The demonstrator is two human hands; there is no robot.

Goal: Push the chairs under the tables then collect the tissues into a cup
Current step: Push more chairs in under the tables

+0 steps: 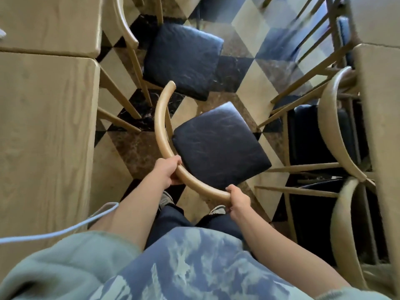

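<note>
Both hands, left [167,171] and right [238,201], grip a chair [220,144] by its curved back (legs hidden); tables [43,118] flank them.

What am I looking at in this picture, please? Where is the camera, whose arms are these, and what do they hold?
There is no machine here. A person wears one camera on the head, looking down at their own arms. The left hand and the right hand both grip the curved wooden backrest of a chair with a dark seat cushion. It stands out in the aisle on the checkered floor. A wooden table is on the left, another table on the right. A second chair stands further ahead.
</note>
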